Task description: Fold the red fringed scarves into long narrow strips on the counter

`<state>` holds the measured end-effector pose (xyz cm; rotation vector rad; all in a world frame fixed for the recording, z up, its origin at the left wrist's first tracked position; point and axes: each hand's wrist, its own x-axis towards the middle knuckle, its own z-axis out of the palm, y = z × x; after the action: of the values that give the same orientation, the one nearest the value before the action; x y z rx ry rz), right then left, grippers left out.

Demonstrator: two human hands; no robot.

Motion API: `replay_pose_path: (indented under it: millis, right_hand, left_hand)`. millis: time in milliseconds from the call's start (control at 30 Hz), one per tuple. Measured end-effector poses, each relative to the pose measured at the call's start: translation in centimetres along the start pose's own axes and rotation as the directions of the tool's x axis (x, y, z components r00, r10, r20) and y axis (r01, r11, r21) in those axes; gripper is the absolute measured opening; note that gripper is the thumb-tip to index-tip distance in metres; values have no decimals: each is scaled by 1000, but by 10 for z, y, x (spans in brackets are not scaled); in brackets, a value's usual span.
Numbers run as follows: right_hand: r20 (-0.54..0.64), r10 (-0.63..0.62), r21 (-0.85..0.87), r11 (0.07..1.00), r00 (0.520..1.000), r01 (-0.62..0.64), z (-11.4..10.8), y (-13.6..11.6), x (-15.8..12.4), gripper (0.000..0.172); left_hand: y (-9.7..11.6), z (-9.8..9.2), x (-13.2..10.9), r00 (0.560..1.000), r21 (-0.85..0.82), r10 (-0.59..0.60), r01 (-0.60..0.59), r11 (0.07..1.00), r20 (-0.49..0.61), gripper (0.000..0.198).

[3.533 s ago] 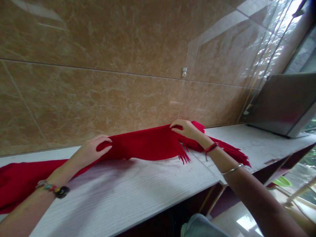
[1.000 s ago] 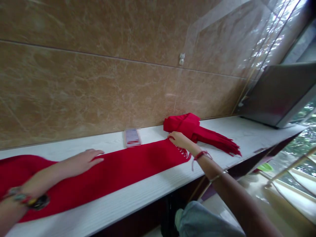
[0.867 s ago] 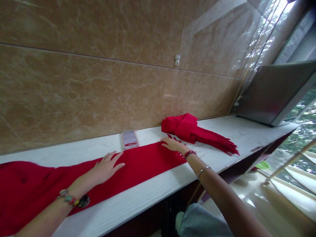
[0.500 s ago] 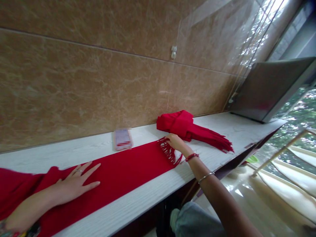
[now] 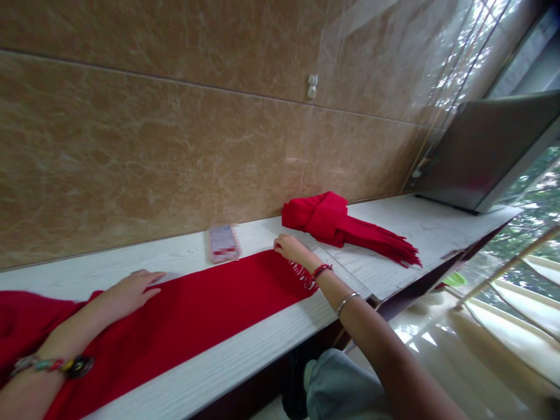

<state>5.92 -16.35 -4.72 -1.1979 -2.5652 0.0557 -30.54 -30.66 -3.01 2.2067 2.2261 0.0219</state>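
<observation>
L hand lies palm down, fingers straight & close together, on the far edge of the long red scarf, which is spread flat lengthwise on the white counter. R hand rests w/ fingers bent on the scarf's far corner by the fringe; can't tell if it pinches cloth. Just behind the scarf, near the tiled wall, lies a blurred card. A 2nd red scarf, bundled up, sits apart to the right.

wall: glossy brown marble tiles | surface: long, white wood-grain, against wall | floor: shiny pale tiles | window: right edge, daylight, greenery outside
</observation>
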Motion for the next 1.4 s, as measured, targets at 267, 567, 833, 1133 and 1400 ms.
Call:
replay_pose_path:
  millis: [267, 567, 833, 1133, 1400]
  right_hand:
    - [-99, -4, 122, 992, 995, 16, -31, 3, -9, 14]
    - [-17, -75, 185, 980, 997, 77, -44, 9, -16, 20]
    - [74, -105, 170, 981, 992, 91, -37, 4, -9, 6]
    - [-2, -18, 274, 961, 1000, 18, -40, 0, -9, 21]
    - [41, -3, 265, 964, 999, -8, -37, -3, -9, 11]
  left_hand:
    - [-2, -8, -5, 999, -34, 18, -16, 999, 37, 46]
    - [-4, -9, -7, 995, -141, 90, -84, 986, 36, 34]
    - [-11, -8, -10, 991, -316, 92, -57, 947, 96, 41]
    - [-14, -15, -10, 990, -260, 125, -105, 960, 61, 42]
    - [-14, -21, -17, 996, -294, 71, -55, 954, 47, 35]
